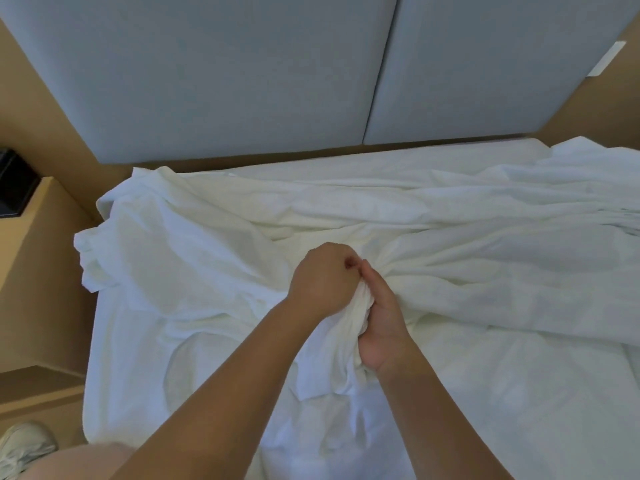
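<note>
Both hands, left hand (322, 282) and right hand (382, 327), clamped on bunched white sheet (360, 313), fingertips buried in folds

Sheet (450, 237) lies bunched across bed (381, 164), one corner hanging off the left edge. Both hands mid-bed on the sheet: left hand (322, 282) just left of right hand (381, 327), a fold gripped between them. Headboard (225, 74) behind bed. Nightstand (45, 254) left of bed, box (15, 188) on its far end. Shoe (24, 445) on floor, near left.
</note>
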A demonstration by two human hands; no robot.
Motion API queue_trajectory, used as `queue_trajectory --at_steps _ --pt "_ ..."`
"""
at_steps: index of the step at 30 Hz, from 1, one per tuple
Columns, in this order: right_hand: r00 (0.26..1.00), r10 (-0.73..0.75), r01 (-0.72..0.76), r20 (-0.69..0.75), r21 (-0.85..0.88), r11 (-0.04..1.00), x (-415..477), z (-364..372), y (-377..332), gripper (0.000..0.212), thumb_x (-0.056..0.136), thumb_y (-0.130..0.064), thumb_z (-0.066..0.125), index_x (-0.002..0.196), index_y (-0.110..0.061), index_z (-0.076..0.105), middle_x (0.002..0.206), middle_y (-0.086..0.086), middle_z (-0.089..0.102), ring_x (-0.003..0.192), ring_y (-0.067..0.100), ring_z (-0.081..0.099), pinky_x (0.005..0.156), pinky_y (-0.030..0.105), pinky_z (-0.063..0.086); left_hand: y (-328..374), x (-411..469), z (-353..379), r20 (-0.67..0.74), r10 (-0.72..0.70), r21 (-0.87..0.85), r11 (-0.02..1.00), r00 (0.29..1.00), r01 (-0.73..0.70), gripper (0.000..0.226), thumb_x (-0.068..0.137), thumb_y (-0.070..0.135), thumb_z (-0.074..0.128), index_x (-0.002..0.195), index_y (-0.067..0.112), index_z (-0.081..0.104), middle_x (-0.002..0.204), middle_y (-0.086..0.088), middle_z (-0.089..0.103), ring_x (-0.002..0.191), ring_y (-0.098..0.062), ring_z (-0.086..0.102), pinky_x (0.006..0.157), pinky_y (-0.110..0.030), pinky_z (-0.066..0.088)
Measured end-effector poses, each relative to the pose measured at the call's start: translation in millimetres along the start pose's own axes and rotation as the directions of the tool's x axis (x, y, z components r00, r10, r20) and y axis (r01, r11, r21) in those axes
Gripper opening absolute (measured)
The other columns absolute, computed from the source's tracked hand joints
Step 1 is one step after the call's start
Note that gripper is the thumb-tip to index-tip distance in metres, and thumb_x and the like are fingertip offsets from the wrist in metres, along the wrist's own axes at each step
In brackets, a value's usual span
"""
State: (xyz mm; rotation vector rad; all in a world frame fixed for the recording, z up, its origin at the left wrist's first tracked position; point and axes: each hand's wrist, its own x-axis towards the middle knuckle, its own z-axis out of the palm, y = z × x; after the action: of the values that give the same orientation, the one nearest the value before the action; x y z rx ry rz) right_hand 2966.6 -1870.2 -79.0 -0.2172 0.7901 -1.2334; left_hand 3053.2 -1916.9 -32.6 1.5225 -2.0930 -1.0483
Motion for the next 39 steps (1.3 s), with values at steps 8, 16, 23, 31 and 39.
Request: queue_trajectory --at_steps 8,16,23,31,39 --pt "0.973 -0.083 0.071 0.217 0.066 0.995 -14.5 -1.8 -11.9 0.046 0.041 -0.029 0.088 0.076 -0.001 0.076 0.074 0.014 0.072 0.070 0.025 0.071 0.061 0.032 0.057 0.6 -28.8 -19.5 0.325 -0.028 -0.422 0.890 0.945 0.172 0.029 0.092 0.022 0.054 0.077 -0.003 0.058 0.067 -0.009 0.050 0.060 -0.015 0.045 0.061 -0.024 0.038" --pt "0.986 -0.125 0.111 0.107 0.127 0.986 -6.2 6.2 -15.1 0.041 0.064 -0.033 0.069 0.093 -0.004 0.075 0.096 0.019 0.070 0.087 0.033 0.069 0.072 0.043 0.057 -28.4 -35.5 -34.1 -0.280 -0.143 -0.213 0.973 0.949 0.084 0.034 0.073 0.056 0.062 0.087 0.026 0.064 0.081 0.016 0.064 0.077 0.001 0.059 0.066 -0.020 0.042" --pt "0.961 0.179 -0.194 0.212 0.049 0.980 -13.8 -5.6 -1.1 0.061 0.053 -0.018 0.085 0.106 0.001 0.062 0.103 0.019 0.060 0.098 0.036 0.060 0.097 0.047 0.044 -42.7 -22.0 -15.6 0.366 -0.402 -0.073 0.887 0.839 0.456 0.067 0.082 0.073 0.038 0.070 0.011 0.060 0.057 -0.002 0.065 0.056 -0.016 0.063 0.059 -0.026 0.046" --pt "0.994 -0.003 0.000 0.110 0.028 1.000 -5.2 -1.7 2.9 0.038 0.078 -0.032 0.066 0.103 -0.004 0.072 0.102 0.016 0.069 0.095 0.029 0.067 0.085 0.039 0.054 -13.5 -3.1 -28.0 -0.003 -0.067 0.028 0.997 0.998 0.067 0.042 0.090 0.034 0.058 0.056 0.014 0.042 0.056 0.002 0.041 0.052 -0.011 0.040 0.049 -0.024 0.028" --pt "0.989 -0.089 0.080 0.117 0.080 0.994 -9.3 10.7 4.0 0.051 0.053 -0.045 0.085 0.091 -0.011 0.077 0.092 0.011 0.073 0.085 0.024 0.070 0.073 0.035 0.057 41.1 5.3 -23.6 -0.149 0.089 -0.171 0.979 0.985 -0.114 0.022 0.091 0.023 0.058 0.072 0.011 0.061 0.071 0.000 0.059 0.073 -0.018 0.055 0.069 -0.028 0.046"
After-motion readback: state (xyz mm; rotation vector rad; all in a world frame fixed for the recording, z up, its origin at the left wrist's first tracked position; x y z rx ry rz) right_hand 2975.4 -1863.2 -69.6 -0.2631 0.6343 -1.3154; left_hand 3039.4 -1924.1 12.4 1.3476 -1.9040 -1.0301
